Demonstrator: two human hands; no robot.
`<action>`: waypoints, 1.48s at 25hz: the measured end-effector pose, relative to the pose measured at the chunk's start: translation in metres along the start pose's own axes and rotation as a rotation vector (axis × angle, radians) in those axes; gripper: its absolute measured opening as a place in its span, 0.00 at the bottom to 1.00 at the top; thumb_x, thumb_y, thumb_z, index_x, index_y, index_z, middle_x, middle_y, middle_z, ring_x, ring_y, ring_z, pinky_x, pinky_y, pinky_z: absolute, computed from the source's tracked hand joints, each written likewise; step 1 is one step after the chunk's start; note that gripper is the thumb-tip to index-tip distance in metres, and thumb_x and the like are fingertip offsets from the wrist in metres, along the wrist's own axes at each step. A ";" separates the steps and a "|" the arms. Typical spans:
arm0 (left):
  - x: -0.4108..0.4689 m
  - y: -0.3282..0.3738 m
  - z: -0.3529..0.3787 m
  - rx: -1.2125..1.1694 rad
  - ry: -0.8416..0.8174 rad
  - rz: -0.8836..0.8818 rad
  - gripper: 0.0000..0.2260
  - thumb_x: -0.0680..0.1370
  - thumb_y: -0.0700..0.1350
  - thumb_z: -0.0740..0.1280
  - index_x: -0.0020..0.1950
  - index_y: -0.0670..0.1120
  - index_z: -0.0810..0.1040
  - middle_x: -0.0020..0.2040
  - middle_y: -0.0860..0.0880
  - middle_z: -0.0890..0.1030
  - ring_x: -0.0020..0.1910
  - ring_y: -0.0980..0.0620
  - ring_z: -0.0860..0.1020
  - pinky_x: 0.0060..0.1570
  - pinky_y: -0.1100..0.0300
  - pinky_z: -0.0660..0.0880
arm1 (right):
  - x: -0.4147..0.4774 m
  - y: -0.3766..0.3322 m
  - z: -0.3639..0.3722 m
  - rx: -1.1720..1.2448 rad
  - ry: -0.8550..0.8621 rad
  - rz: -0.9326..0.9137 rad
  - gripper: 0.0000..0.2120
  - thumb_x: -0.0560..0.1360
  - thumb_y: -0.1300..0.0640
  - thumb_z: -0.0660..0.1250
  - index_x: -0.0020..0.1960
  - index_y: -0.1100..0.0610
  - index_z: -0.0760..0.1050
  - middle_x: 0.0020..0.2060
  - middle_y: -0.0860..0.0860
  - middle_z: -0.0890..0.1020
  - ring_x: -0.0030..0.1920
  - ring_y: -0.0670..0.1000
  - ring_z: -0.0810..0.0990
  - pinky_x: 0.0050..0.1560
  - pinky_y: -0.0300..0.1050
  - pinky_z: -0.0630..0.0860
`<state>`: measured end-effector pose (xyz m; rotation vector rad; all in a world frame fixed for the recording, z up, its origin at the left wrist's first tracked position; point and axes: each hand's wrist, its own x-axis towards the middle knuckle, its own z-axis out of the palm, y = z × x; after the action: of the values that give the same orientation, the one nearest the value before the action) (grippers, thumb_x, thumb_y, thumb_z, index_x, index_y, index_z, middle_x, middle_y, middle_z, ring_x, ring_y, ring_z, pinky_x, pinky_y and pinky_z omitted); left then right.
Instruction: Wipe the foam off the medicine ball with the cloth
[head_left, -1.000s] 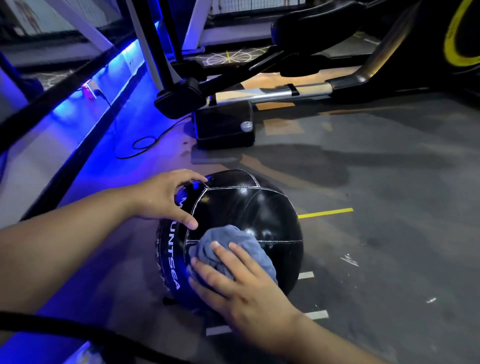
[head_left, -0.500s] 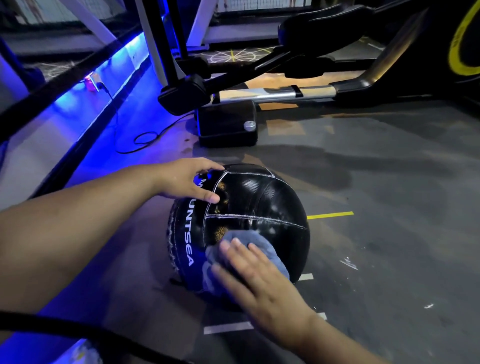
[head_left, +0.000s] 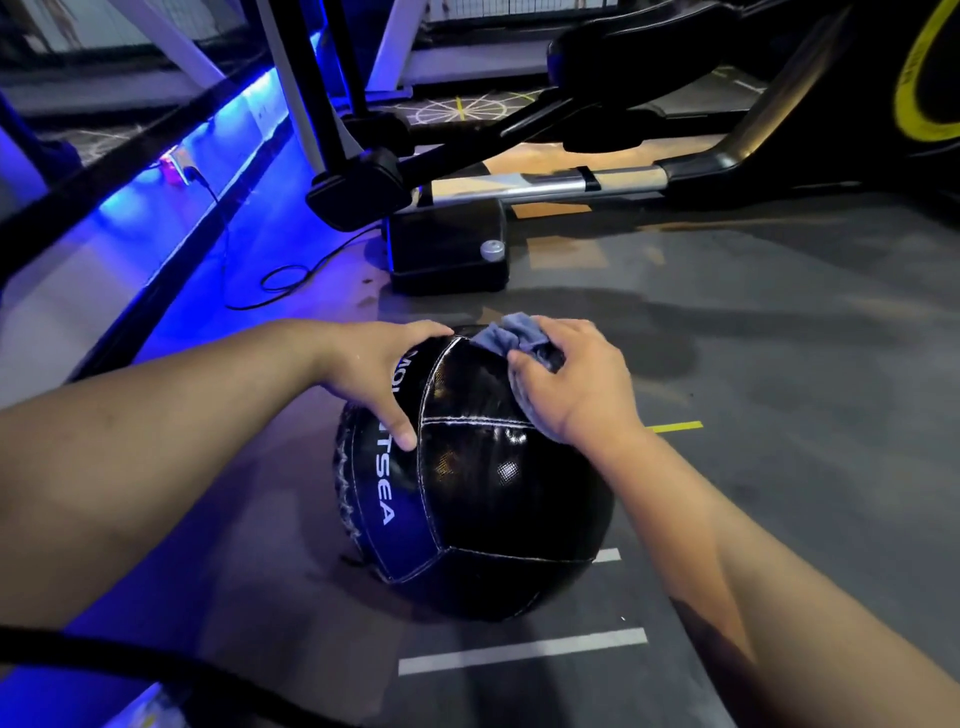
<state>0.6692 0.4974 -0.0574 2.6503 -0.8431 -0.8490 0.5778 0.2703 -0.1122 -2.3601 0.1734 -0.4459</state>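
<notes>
Fingers (head_left: 524, 364) of right hand (head_left: 574, 387) curled and pinching bunched blue-grey cloth (head_left: 511, 332) against far upper right of medicine ball (head_left: 483, 499), cloth edge poking out beyond knuckles toward far side. Left hand (head_left: 379, 371) laid flat over upper left of ball, fingers spread and unclenched, thumb (head_left: 400, 428) pointing down near side along white-stitched seam, partly covering white lettering. Ball black and glossy, panels joined by pale stitching, letters "TSEA" readable on blue-lit left panel, resting on grey floor (head_left: 779, 415) in middle of scene, between both forearms. No foam clearly distinguishable on shiny panels; small glints only. White painted line (head_left: 522, 650) on floor just near of ball, shorter white mark at ball's right edge, yellow line (head_left: 675, 427) to right past right wrist. Black base block (head_left: 449, 252) with silver knob standing far of ball, well apart, joined to silver rail (head_left: 545, 184) of exercise machine running rightward. Black cable (head_left: 283, 278) looped on floor at far left, beside blue-lit strip (head_left: 171, 208) along left wall. Dark hose-like shape (head_left: 130, 670) crossing near left corner.
</notes>
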 end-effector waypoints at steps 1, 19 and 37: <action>0.001 0.003 0.000 0.030 0.008 0.006 0.60 0.48 0.57 0.85 0.73 0.62 0.56 0.64 0.61 0.75 0.63 0.57 0.74 0.66 0.53 0.72 | -0.010 -0.002 0.001 -0.006 0.023 -0.073 0.21 0.74 0.49 0.70 0.66 0.49 0.77 0.66 0.51 0.76 0.64 0.54 0.76 0.64 0.42 0.70; -0.036 0.019 0.018 0.110 0.104 -0.049 0.58 0.49 0.56 0.85 0.70 0.69 0.53 0.51 0.70 0.73 0.49 0.67 0.74 0.44 0.70 0.68 | -0.102 0.119 0.029 1.003 0.039 0.992 0.15 0.77 0.49 0.69 0.60 0.55 0.80 0.49 0.53 0.86 0.48 0.54 0.85 0.53 0.51 0.81; -0.017 0.022 0.008 0.192 0.088 -0.043 0.60 0.47 0.57 0.85 0.71 0.63 0.54 0.57 0.62 0.73 0.56 0.57 0.73 0.53 0.63 0.67 | -0.054 0.006 -0.002 -0.090 -0.079 -0.578 0.21 0.75 0.53 0.67 0.68 0.53 0.76 0.70 0.54 0.73 0.69 0.56 0.73 0.71 0.50 0.68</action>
<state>0.6437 0.4895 -0.0477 2.8570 -0.8894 -0.6872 0.5271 0.2779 -0.1299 -2.4894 -0.5492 -0.6213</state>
